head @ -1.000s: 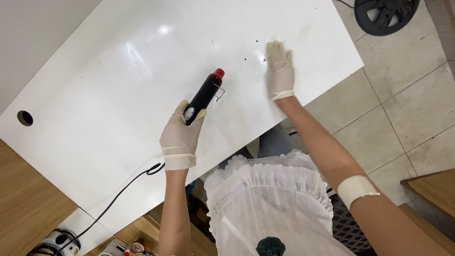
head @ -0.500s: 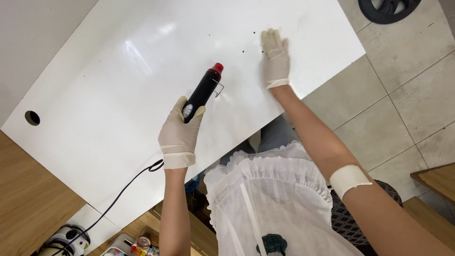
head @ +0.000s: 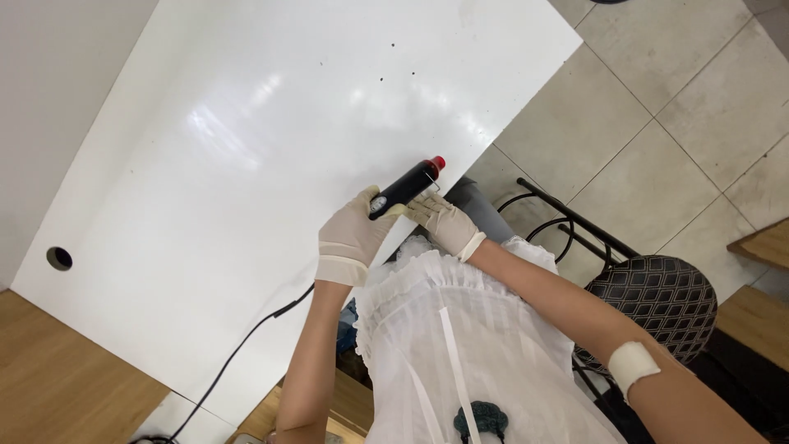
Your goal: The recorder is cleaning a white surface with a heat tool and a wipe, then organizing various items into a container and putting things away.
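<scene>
My left hand (head: 352, 234), in a pale glove, grips a black corded tool with a red tip (head: 407, 186) near the front edge of a glossy white tabletop (head: 271, 148). The tool's red tip points toward the table's right front edge. My right hand (head: 442, 222), also gloved, rests just beneath the tool, its fingers touching the tool's underside and a thin wire loop hanging from it. The black cord (head: 238, 353) runs from my left wrist down across the tabletop's front edge.
A round cable hole (head: 58, 258) sits at the tabletop's left corner, and small dark specks (head: 391, 57) dot the far part. A black metal chair with a patterned seat (head: 649, 296) stands at right on tiled floor (head: 682, 107). Wooden surfaces flank the lower corners.
My right hand left the far part of the tabletop and came back under the tool. The tool and my left hand have shifted toward the front edge.
</scene>
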